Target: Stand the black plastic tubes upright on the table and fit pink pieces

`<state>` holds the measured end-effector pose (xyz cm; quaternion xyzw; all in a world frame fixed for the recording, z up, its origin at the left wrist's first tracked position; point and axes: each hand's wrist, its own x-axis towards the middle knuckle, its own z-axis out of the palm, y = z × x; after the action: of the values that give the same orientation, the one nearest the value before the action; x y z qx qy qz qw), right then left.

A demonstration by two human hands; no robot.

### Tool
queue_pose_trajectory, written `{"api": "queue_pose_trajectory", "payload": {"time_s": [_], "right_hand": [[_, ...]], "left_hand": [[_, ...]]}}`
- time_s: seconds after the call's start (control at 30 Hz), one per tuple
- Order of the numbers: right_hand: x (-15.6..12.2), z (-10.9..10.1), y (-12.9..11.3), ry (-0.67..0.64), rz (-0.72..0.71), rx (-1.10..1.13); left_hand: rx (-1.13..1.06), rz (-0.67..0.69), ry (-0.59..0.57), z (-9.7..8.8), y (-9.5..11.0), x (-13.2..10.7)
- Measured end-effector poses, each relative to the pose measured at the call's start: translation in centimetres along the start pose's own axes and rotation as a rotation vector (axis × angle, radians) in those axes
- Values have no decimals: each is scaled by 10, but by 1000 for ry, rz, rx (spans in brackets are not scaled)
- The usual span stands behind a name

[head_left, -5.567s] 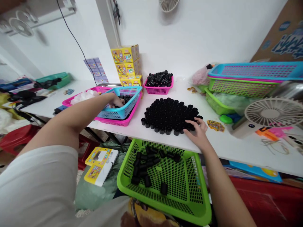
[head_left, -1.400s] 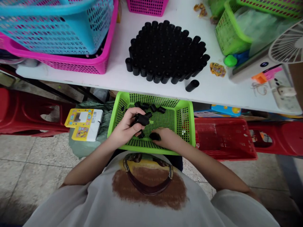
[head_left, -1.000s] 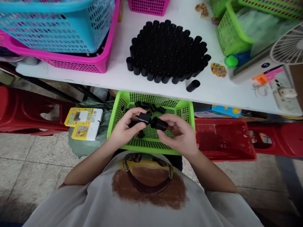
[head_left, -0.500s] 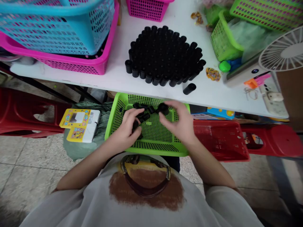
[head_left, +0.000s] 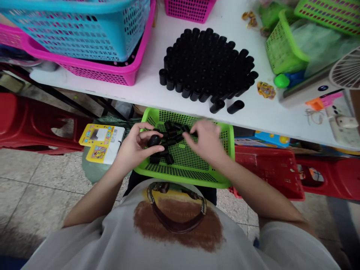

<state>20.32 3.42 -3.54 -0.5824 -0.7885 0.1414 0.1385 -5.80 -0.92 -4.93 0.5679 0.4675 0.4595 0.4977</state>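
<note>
My left hand (head_left: 136, 144) is closed around a black tube (head_left: 153, 140), seen nearly end-on, above the left part of a green mesh basket (head_left: 185, 176). Several loose black tubes (head_left: 168, 143) lie jumbled in that basket. Over its right half is my right hand (head_left: 206, 140), partly blurred. Its thumb and index finger are apart, close to the black pieces, and I see nothing clearly held. On the white table, a dense group of upright black tubes (head_left: 208, 67) stands beyond the basket. Two more tubes stand out at its front, one black tube (head_left: 235, 107) apart from the group.
A blue basket (head_left: 84, 37) sits in a pink basket (head_left: 112, 77) at the table's left. At right are a green basket (head_left: 284, 56), a fan (head_left: 347, 69) and a yellow wrapper (head_left: 266, 90). Below are a red crate (head_left: 264, 168) and red stools (head_left: 36, 123).
Another black tube now stands at the front of the group on the table. My left hand has turned and lifted with a tube. My right hand no longer shows its black piece. The view has shifted.
</note>
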Motion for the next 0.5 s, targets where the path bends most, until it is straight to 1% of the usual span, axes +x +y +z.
{"api": "queue_pose_trajectory", "payload": {"time_s": [0.07, 0.1, 0.13, 0.17, 0.23, 0.3, 0.33, 0.4, 0.5], "right_hand": [[-10, 17, -26, -400, 59, 133], [-14, 26, -35, -532, 85, 187], [-16, 34, -42, -622, 102, 229], [-18, 41, -46, -668, 107, 257], [-19, 49, -46, -692, 91, 294], [-17, 47, -39, -704, 71, 344], [-17, 43, -34, -694, 77, 411], [-17, 30, -23, -616, 131, 650], [-24, 9, -14, -383, 218, 1097]], "left_hand": [[1, 13, -13, 4, 1, 2], [14, 30, -17, 6, 2, 3], [35, 53, -18, 7, 3, 4], [66, 83, -11, 9, 4, 4], [157, 143, 24, 9, 6, 5], [243, 164, 59, 6, 9, 4], [255, 156, 69, 5, 10, 3], [217, 124, 81, 3, 11, -1], [137, 148, 90, 6, 13, -5]]}}
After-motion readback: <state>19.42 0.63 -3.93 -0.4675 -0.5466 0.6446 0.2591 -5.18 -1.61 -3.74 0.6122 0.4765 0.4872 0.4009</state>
